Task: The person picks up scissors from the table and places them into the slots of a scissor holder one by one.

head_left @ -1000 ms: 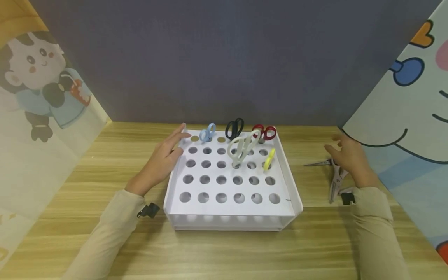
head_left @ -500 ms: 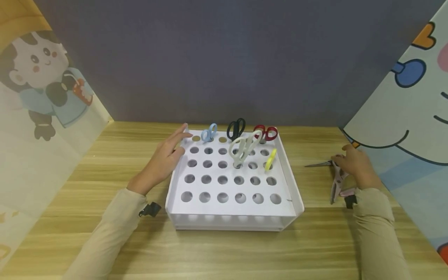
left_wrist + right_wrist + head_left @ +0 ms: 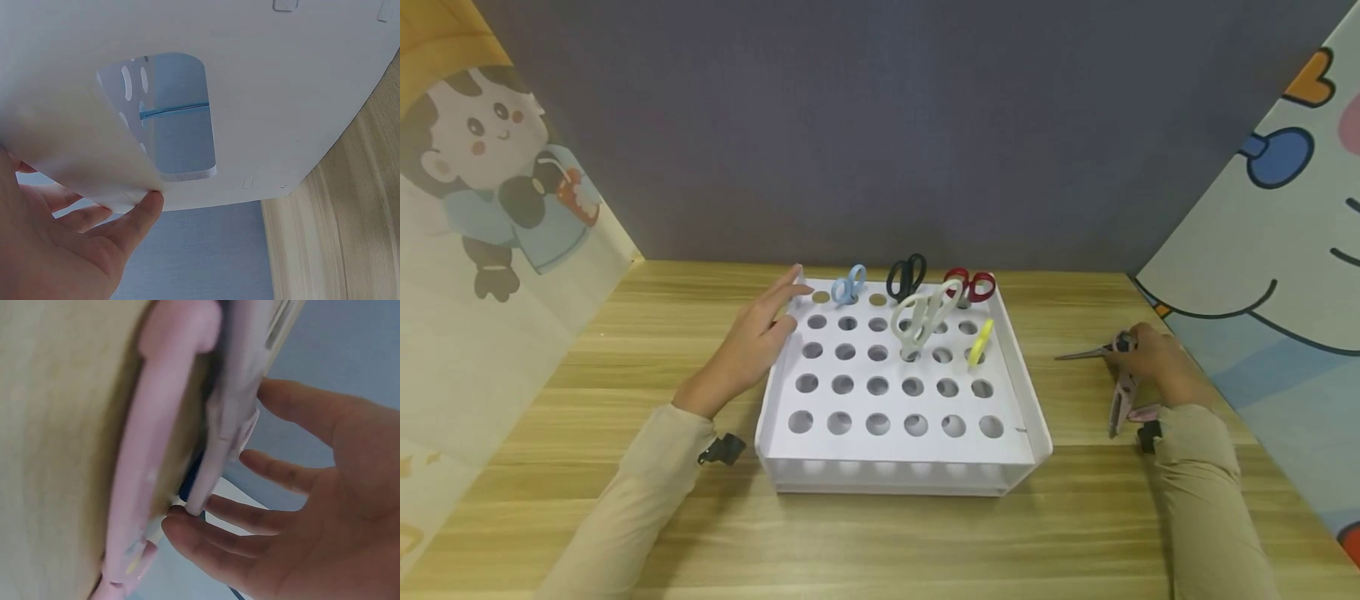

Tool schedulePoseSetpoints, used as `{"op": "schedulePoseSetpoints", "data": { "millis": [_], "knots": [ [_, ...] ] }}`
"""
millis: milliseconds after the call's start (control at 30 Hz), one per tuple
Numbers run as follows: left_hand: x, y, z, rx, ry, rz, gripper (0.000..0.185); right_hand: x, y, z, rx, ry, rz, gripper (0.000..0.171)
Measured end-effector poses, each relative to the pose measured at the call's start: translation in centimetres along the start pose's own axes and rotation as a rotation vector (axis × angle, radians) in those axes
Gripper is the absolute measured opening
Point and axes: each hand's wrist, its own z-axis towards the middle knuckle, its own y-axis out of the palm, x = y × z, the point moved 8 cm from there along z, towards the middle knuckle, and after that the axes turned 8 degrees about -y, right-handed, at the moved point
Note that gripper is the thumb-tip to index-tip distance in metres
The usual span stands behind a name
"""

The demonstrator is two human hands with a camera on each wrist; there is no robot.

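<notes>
My left hand (image 3: 741,350) grips the back left corner of a white rack (image 3: 925,448) with rows of round holes. In the left wrist view, the fingertips rest on its side panel (image 3: 262,112), beside a cut-out opening. Light blue scissors (image 3: 850,290), black scissors (image 3: 903,292), red scissors (image 3: 967,286), white scissors (image 3: 917,327) and yellow-handled scissors (image 3: 980,343) stand in the holes. To the right, my right hand (image 3: 1157,362) reaches among scissors lying on the table, fingers fairly straight. Its fingertips are right at a pale pink handle (image 3: 215,437); a brighter pink handle (image 3: 147,431) lies beside it.
A thin pointed blade (image 3: 1078,355) lies leftward from under the right hand. The wooden table (image 3: 880,546) extends around the rack. A dark panel (image 3: 880,133) rises behind, with printed cartoon panels on both sides. Dark wrist devices sit at both cuffs.
My right hand has shifted slightly right, then come nearer and lower, fingers now over the scissors handles. The left hand stays on the rack. The head view has shifted slightly.
</notes>
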Motion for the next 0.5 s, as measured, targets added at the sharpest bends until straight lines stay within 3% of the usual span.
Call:
{"op": "schedulePoseSetpoints", "data": {
  "millis": [333,500],
  "knots": [
    [0.03,-0.04,0.0,0.004,-0.013,0.002,0.042,0.19,0.17,-0.22,0.0,0.012,-0.039,0.072],
    [0.06,-0.06,-0.06,0.001,-0.021,0.01,0.042,0.21,0.11,-0.46,0.015,0.012,0.003,0.069]
  ]
}}
